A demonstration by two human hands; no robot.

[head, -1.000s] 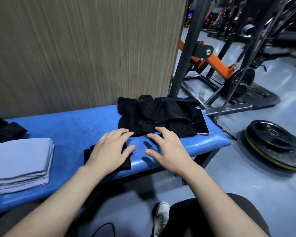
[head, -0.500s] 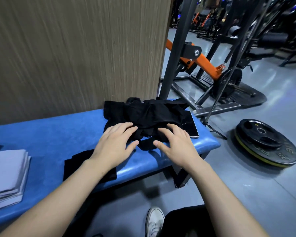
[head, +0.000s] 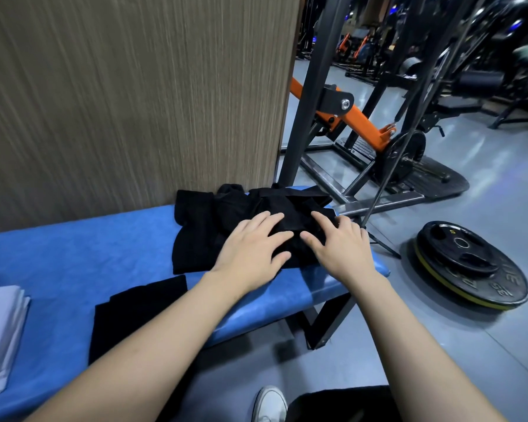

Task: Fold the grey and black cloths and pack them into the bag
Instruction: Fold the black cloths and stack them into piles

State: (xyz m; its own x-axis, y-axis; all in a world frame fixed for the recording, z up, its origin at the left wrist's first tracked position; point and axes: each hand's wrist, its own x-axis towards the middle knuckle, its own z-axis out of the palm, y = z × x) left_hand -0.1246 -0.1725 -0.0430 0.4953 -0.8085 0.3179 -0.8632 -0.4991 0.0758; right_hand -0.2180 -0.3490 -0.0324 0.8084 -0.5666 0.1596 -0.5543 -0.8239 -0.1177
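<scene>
Surroundings: we note a weight plate [head: 470, 263] lying flat on the floor to the right of the tabletop, black with a yellow rim.
Machine: a dark steel frame [head: 311, 117] with an orange arm [head: 354, 117] stands just behind the tabletop's right end; more gym gear sits blurred farther back.
Wall: a brown, vertically grained panel [head: 119, 95] rises directly behind the tabletop.
In the way: we see nothing between the hands and the pile; a thin dark rod [head: 387, 184] slants down past the right end.
Tabletop: blue padded bench [head: 73, 254] on a black metal leg, over a grey glossy floor [head: 485, 345].
Pile: rumpled black cloth [head: 201, 226] heaped at the right end of the tabletop, against the panel.
Folded black: a flat black piece [head: 128, 318] lies at the near edge, partly under our left forearm, apart from the pile.
Grey stack: folded grey cloths [head: 0, 330] at the far left edge, cut off by the frame.
Bag: we cannot pick one out among the black fabric.
Left hand [head: 253, 248]: palm down on the pile, fingers spread and straight; grip apart, pressing flat, nothing pinched.
Right hand [head: 339, 242]: palm down beside the left, thumbs near each other, fingers slightly bent onto the cloth; grip apart, resting on it.
Arms: both bare forearms reach forward from the lower edge.
Below: a white shoe [head: 269, 403] and a dark trouser leg [head: 342, 403] show under the arms.
</scene>
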